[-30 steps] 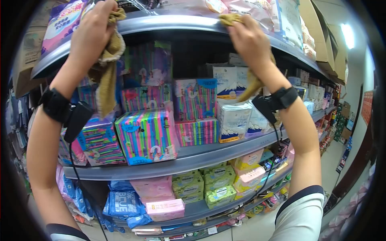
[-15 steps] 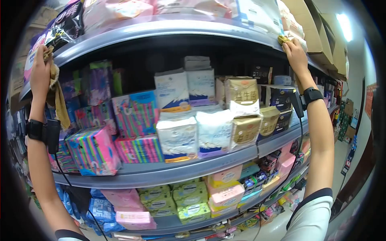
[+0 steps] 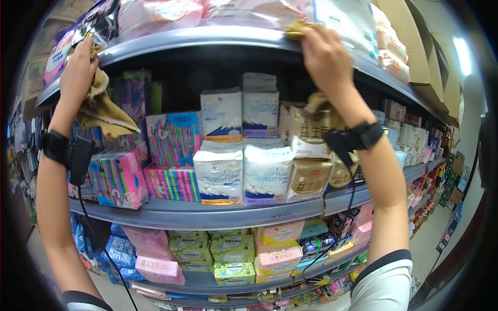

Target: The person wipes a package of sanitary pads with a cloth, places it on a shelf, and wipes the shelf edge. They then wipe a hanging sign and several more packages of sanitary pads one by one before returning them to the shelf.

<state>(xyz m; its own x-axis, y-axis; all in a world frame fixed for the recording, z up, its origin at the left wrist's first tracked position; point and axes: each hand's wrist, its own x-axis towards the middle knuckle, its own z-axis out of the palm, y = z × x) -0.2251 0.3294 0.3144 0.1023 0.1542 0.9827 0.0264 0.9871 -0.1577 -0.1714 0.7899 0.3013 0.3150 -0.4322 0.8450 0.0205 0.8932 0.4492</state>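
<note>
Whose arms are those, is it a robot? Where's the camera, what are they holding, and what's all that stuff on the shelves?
No robot here! These are a person's bare hands, seen from one camera worn on that person's head, looking forward and down.

The left hand grips a yellowish-brown cloth that hangs down. The right hand holds a second cloth at the front edge of the upper shelf. Each wrist wears a black band; I can't tell what for.

Large bags sit on the upper shelf. Below are stripy packs, white packs reading "Pure Cotton" and gold packs. Lower still are green packs and pink ones.
</note>
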